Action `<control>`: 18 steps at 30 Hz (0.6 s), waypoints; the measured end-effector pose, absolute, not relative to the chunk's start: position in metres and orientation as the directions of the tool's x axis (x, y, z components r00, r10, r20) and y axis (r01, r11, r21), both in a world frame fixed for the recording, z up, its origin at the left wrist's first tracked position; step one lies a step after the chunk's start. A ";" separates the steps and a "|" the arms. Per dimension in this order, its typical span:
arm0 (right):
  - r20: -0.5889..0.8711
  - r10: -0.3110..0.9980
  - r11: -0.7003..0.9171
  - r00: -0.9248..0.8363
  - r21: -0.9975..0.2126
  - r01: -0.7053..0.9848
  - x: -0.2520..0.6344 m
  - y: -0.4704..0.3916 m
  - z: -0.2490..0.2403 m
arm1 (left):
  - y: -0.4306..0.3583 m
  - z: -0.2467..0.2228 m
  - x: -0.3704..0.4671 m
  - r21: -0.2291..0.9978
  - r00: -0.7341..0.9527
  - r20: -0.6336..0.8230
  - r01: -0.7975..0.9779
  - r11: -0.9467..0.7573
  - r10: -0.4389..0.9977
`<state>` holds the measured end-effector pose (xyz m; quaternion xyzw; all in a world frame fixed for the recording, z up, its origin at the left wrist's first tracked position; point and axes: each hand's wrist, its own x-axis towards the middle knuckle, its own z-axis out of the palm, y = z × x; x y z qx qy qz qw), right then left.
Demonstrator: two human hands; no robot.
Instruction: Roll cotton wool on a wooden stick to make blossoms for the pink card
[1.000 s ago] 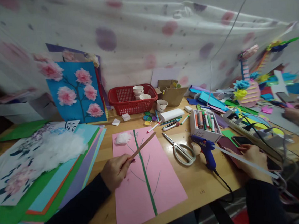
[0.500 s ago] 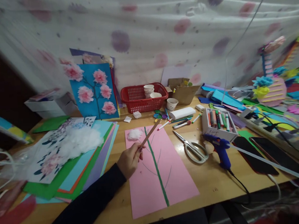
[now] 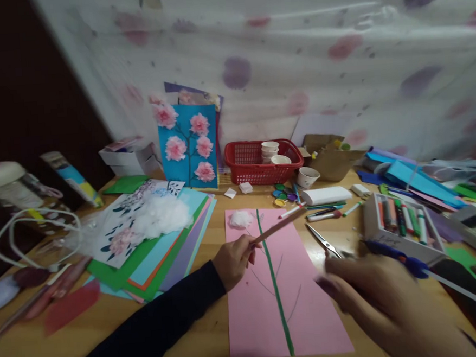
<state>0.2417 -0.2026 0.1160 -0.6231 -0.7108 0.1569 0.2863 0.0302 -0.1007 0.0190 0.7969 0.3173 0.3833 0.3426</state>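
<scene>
My left hand (image 3: 234, 259) pinches one end of a narrow brown strip (image 3: 278, 226), which looks like paper. The strip slants up to the right above a sheet of pink paper (image 3: 248, 324). A green stem (image 3: 277, 284) runs down that sheet, with thin drawn branches and a tuft of white cotton (image 3: 240, 218) near its top left. On the right, my right hand (image 3: 376, 294) is blurred by motion and hides the handles of the scissors (image 3: 324, 240). Just behind it shows part of a blue glue gun (image 3: 394, 254); whether the hand touches either tool is unclear.
Coloured paper sheets (image 3: 182, 253) and a heap of cotton (image 3: 159, 214) lie left. Behind stand a blue flower picture (image 3: 180, 171), a red basket (image 3: 237, 173) with paper cups, and another cup (image 3: 308, 178). A marker box (image 3: 405, 237) sits right.
My right hand has come into view at the lower right, over the scissors' handles. The view has turned left. The brown strip in my left hand now lies at a flatter slant.
</scene>
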 end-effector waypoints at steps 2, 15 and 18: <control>0.131 0.981 0.192 -0.142 -0.566 0.802 0.228 -0.168 0.116 | -0.101 0.019 0.031 0.765 0.541 0.403 0.243 -0.596 0.738; -0.051 0.996 -0.065 -0.074 -0.978 -0.199 0.202 -0.097 0.035 | -0.076 0.049 -0.023 0.339 0.355 0.718 0.573 -0.746 0.599; -0.111 0.993 -0.120 -0.049 -0.954 -0.273 0.201 -0.096 0.032 | -0.057 0.074 -0.086 0.410 0.107 0.730 0.721 -0.559 0.675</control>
